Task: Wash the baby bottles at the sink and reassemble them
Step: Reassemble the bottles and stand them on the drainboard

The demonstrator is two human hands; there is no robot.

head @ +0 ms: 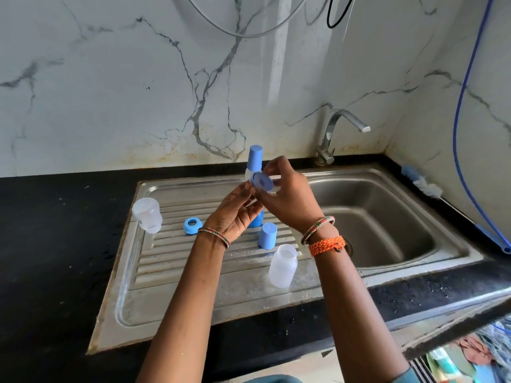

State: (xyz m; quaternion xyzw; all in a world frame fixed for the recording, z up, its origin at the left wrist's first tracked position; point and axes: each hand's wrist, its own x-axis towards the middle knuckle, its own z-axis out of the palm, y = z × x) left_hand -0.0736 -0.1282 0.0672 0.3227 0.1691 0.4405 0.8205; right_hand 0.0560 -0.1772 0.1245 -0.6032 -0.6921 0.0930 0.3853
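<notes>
- The right hand (287, 194) is raised over the drainboard (177, 269), its thumb and fingers pinching a blue screw ring (261, 182), which is tilted with its open face toward the camera.
- The left hand (237, 211) is just below and left of it, palm up, fingers curled up to the ring's lower edge; something pale shows between the fingertips, but what it is cannot be told.
- Behind the hands stands an assembled bottle with a tall blue cap (255, 158); its lower part is mostly hidden by the hands.
- Just right of the left wrist, a second blue cap (267, 235) stands upright on the ribs of the drainboard.
- Nearer the camera, an open frosted bottle body (282, 266) stands upright.
- A loose blue ring (191, 225) lies flat to the left of the left wrist, and farther left a second frosted bottle body (147, 215) stands at the drainboard's edge.
- The steel sink basin (387, 228) lies to the right, with the tap (336, 134) behind it.
- A bottle brush (421, 183) rests on the black counter (55, 244) by the right wall.
</notes>
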